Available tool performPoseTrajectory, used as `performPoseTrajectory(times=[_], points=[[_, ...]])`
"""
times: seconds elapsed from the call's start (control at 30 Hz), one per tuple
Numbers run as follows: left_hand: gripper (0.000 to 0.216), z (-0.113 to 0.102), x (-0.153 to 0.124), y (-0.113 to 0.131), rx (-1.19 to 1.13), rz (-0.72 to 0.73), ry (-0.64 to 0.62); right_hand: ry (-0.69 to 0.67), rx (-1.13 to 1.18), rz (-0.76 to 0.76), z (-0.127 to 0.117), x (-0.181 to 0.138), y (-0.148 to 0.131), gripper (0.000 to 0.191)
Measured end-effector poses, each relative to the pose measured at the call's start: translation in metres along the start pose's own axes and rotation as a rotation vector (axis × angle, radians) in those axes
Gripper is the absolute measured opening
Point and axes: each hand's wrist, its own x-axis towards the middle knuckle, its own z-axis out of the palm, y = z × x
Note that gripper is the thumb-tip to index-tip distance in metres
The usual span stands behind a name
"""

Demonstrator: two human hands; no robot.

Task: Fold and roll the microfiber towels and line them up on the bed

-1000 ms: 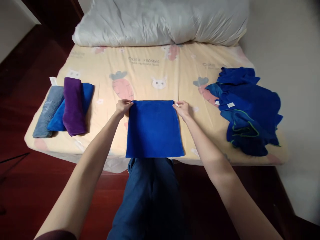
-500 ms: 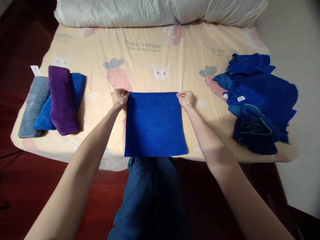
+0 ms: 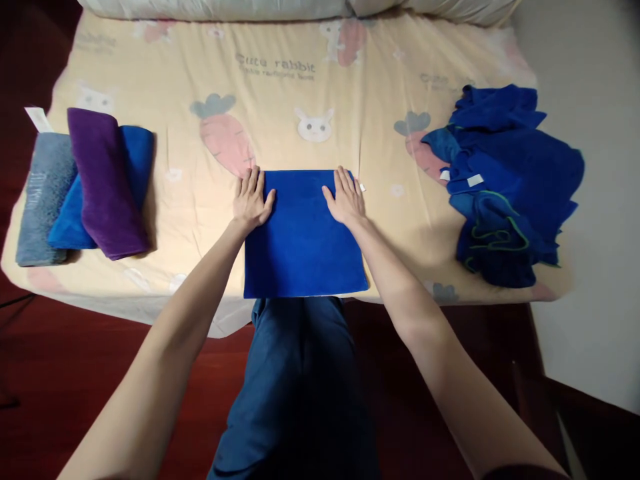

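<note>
A blue towel [image 3: 305, 247] lies flat and square on the bed, its near edge along the bed's front edge by my legs. My left hand [image 3: 251, 198] rests palm down on its far left corner, fingers stretched out and pointing away from me. On the far right corner lies my right hand [image 3: 345, 197], also flat with its thumb spread inward. A small white tag pokes out beside the right fingers. Neither hand grips the cloth.
Folded towels lie at the left: a grey one [image 3: 43, 200], a blue one [image 3: 139, 157] and a purple one [image 3: 105, 187] on top. A loose heap of blue towels [image 3: 520, 180] sits at the right. Behind is a rolled white quilt [image 3: 225, 8]; a wall [image 3: 590, 200] stands right.
Both hands have let go of the towel's far corners and now press flat on it. The view has shifted slightly, so the bed appears higher in the picture.
</note>
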Motion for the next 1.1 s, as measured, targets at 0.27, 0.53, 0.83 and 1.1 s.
performPoseTrajectory(times=[0.27,0.53,0.83,1.1], points=[[0.081,-0.006,-0.016,0.004,-0.045,0.068,-0.054,-0.033,-0.044,0.015,-0.003,-0.014,0.026,0.072],[0.078,-0.016,-0.067,0.036,-0.073,0.159,-0.151,-0.098,-0.026,-0.135,-0.019,-0.083,-0.013,0.073],[0.074,-0.049,-0.138,0.032,-0.031,0.083,-0.156,-0.109,-0.024,-0.023,-0.036,-0.155,0.005,0.071],[0.071,-0.044,-0.196,0.032,-0.061,0.228,-0.321,-0.321,0.045,-0.150,-0.044,-0.218,0.001,0.074]])
